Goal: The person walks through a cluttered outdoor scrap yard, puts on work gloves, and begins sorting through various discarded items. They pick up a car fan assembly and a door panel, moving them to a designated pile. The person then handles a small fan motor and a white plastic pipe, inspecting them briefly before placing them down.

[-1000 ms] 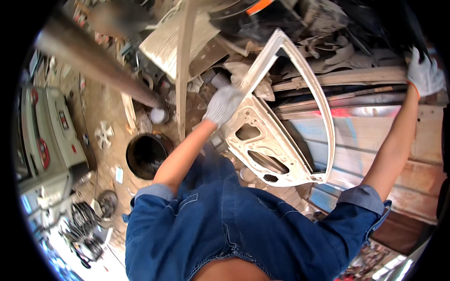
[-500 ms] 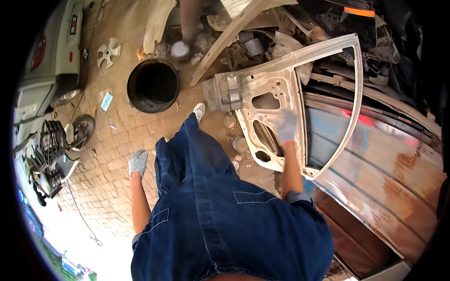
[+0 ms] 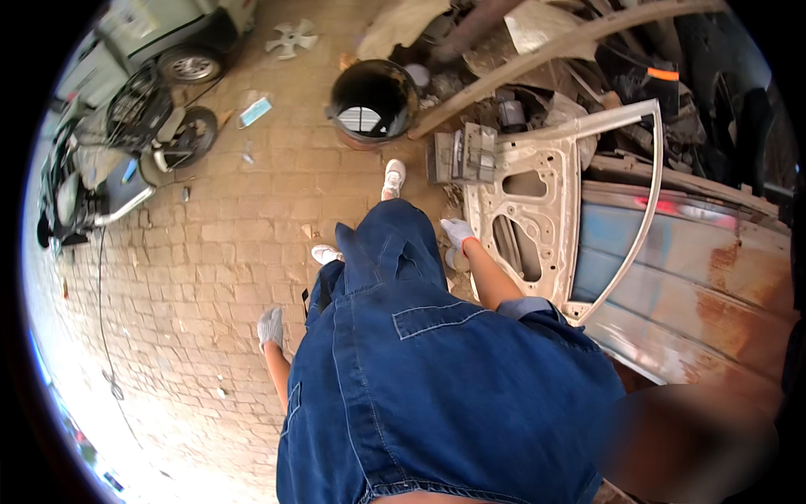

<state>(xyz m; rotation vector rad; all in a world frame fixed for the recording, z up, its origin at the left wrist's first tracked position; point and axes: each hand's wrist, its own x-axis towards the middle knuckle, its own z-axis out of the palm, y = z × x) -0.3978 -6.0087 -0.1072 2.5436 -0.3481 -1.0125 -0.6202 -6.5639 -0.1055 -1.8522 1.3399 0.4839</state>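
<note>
My left hand [image 3: 270, 328], in a grey knit glove, hangs beside my hip above the brick paving. Its fingers are loosely extended and nothing shows in them. In a pale glove with an orange cuff, my right hand [image 3: 457, 232] is by my right thigh, just left of a bare beige car door frame [image 3: 550, 197]. I see no object in it, and its fingers look loosely open. The door frame leans against a rusty, paint-marked metal panel [image 3: 672, 269]. A grey box-like part [image 3: 474, 153] sits at the frame's upper left corner.
Ahead stands a black bucket [image 3: 374, 101], with a long wooden beam [image 3: 537, 63] slanting beside it over piled scrap. A motorcycle [image 3: 134, 168] and a parked vehicle [image 3: 176, 42] are at left. A white fan blade [image 3: 291, 39] and blue mask [image 3: 254, 112] lie on the paving [image 3: 193, 277].
My right hand has moved left, off the door frame's area to beside my thigh. The view has shifted, with my feet and the bucket now farther right in it.
</note>
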